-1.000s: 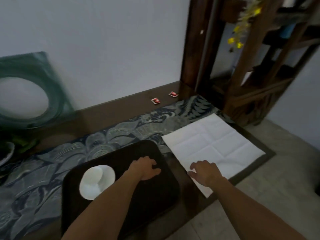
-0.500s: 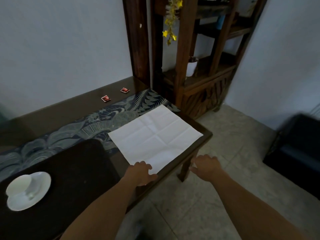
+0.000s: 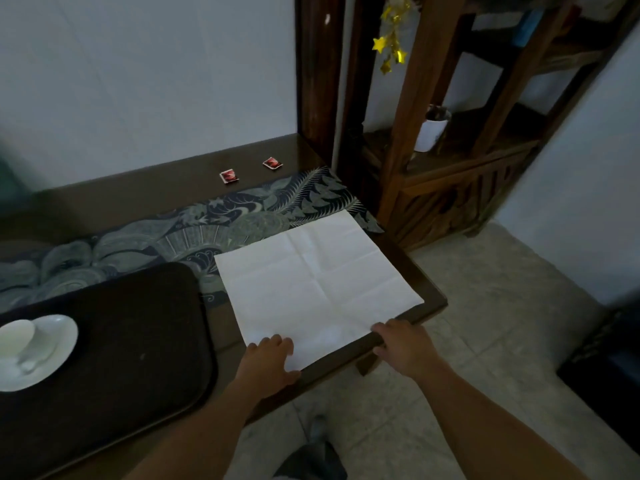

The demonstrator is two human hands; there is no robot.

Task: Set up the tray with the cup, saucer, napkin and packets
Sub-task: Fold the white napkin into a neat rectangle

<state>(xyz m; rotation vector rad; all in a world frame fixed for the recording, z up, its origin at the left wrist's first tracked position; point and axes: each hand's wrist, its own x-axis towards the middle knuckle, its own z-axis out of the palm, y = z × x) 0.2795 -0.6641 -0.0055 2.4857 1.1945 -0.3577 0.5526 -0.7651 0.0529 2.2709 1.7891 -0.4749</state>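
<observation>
A: Where's the napkin (image 3: 317, 282)?
B: Spread flat and unfolded on the table (image 3: 429, 301), white with fold creases, its near corner at about 6 o'clock of the sheet, close to the table's front edge. It overlaps the patterned runner (image 3: 242, 220) on its far side.

A: And the hands?
B: The left hand (image 3: 270, 362) rests on the napkin's near corner with fingers laid fairly flat. The right hand (image 3: 403, 344) is at the napkin's 4 o'clock edge, where the sheet meets the table rim, fingers curled; whether they pinch the paper or only touch it I cannot tell.

A: The tray (image 3: 138, 341)?
B: Dark, at the napkin's 9 o'clock, just beside it, apart by a thin strip of table. On its left part sits the white saucer (image 3: 57, 344) with the cup (image 3: 15, 341) on it, partly cut off by the frame edge.

A: Packets?
B: Two small red ones on bare wood at the napkin's 11 to 12 o'clock, near the wall: the left packet (image 3: 229, 176) and the right packet (image 3: 272, 163), well apart from the tray
</observation>
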